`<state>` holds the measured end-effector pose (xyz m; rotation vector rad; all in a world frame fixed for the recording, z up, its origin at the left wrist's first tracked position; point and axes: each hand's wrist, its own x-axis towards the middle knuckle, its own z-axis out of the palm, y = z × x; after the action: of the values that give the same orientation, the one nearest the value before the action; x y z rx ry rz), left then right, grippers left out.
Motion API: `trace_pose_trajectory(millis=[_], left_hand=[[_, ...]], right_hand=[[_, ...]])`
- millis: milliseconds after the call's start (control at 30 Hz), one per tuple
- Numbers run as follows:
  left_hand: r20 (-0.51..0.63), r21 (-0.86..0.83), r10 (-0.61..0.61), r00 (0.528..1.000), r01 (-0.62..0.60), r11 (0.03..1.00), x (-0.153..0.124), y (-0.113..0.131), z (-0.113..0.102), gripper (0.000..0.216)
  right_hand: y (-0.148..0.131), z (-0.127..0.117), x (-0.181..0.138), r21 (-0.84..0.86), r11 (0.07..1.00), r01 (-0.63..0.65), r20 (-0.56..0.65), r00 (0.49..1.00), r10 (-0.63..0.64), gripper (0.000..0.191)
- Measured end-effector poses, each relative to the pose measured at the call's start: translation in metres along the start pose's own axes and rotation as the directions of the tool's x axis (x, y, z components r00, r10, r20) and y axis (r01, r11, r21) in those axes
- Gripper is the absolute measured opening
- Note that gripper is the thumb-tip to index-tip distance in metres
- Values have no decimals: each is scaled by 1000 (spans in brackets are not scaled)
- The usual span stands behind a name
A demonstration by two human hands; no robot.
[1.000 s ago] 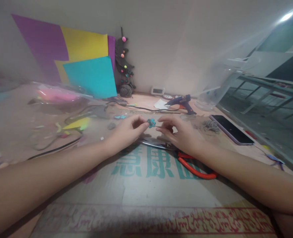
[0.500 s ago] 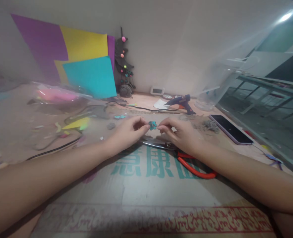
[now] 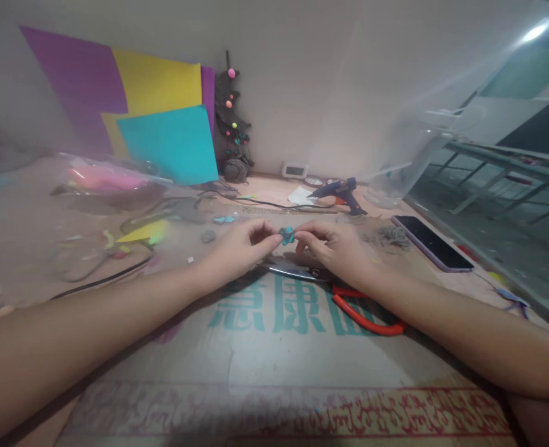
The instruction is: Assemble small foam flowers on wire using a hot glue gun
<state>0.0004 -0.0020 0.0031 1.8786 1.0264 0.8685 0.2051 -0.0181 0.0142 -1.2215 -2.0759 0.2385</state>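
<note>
One teal piece [image 3: 287, 235] is in the air above the cardboard [image 3: 278, 360], pinched by the left hand [image 3: 250, 242] on one side and by the right hand [image 3: 327, 242] on the other. If these two pull unequally, it may tear, or slip and drop near the scissors [image 3: 315, 272].

Bare left hand [image 3: 249, 242] and bare right hand [image 3: 334, 245]: two
Small turquoise petalled piece [image 3: 287, 236] in hand: one
Red-handled metal scissors [image 3: 317, 274]: one pair
Dark blue glue gun [image 3: 340, 191]: one
Black-screened rectangular phone [image 3: 432, 242]: one
White rectangular display box [image 3: 295, 170]: one
Clear plastic jug [image 3: 399, 167]: one
Upright turquoise sheet [image 3: 169, 146]: one
Dark tree-shaped, ball-hung ornament [image 3: 227, 115]: one
</note>
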Motion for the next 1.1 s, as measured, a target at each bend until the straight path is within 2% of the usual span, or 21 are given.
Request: trace_pose_trajectory(millis=[267, 500, 733, 900, 1100], left_hand=[[17, -55, 94, 995, -93, 994, 1, -8, 2, 27], [9, 44, 87, 996, -87, 995, 0, -7, 1, 33], [32, 7, 117, 993, -117, 993, -1, -8, 0, 31], [18, 73, 118, 993, -119, 990, -2, -7, 2, 27], [-12, 40, 95, 995, -94, 995, -1, -4, 1, 23]], right_hand=[[2, 1, -2, 17, 999, 36, 21, 999, -37, 28], [1, 3, -3, 3, 997, 75, 51, 996, -75, 25], [-1, 2, -3, -10, 999, 43, 71, 997, -42, 27], [-1, 1, -3, -3, 998, 57, 85, 995, -57, 27], [2, 0, -2, -16, 989, 144, 15, 990, -144, 20]])
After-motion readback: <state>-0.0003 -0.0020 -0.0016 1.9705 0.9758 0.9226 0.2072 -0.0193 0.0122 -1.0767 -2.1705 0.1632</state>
